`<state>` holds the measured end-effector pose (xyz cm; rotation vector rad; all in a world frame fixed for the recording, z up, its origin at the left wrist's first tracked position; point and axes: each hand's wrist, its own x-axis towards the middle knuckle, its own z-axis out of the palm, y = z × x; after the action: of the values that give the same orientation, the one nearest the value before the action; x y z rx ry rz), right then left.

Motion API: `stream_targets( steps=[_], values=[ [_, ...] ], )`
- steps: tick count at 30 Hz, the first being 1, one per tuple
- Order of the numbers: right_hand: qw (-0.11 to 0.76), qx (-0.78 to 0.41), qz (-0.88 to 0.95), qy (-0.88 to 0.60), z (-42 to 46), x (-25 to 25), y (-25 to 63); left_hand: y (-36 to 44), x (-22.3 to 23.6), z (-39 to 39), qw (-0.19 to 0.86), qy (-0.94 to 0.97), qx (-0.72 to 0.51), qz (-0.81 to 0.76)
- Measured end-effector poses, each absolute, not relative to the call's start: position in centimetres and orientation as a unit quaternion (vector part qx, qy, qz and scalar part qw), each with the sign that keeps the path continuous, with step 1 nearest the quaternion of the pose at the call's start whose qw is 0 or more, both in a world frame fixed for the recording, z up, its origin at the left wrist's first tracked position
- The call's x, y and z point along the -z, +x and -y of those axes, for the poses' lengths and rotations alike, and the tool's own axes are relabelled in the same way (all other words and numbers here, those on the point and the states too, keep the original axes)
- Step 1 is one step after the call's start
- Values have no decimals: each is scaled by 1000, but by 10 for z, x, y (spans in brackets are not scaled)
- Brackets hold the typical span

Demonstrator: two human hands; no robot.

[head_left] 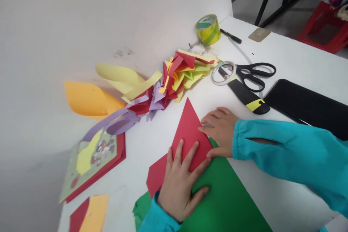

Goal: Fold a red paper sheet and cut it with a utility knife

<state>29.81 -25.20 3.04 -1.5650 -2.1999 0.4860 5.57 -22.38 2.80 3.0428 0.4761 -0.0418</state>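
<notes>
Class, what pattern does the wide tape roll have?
The tape roll is yellow with green stripes, in the head view.

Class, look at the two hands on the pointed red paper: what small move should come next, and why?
Probably the right hand should run a fingertip firmly along the slanting right edge of the pointed red paper: its fingertips are already at that edge, and the left hand lies spread on the paper, which should steady it.
</notes>
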Motion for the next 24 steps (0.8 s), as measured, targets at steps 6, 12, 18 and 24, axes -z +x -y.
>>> stream_targets(
  steps=[6, 12, 18, 24],
  values=[
    [191, -161, 793, -556, 253, -27, 298, 56, -29, 225, 31, 987, 7, -156],
    [185, -152, 796, -556, 254, -26, 297, 58, -30, 225, 24, 987, 20, -156],
    [163, -152, 786, -577, 257, -29, 293, 57, -27, 224, 25, 987, 21, -157],
    [163, -137, 821, -530, 264, -34, 287, 56, -24, 224, 28, 986, 20, -162]
  ],
)
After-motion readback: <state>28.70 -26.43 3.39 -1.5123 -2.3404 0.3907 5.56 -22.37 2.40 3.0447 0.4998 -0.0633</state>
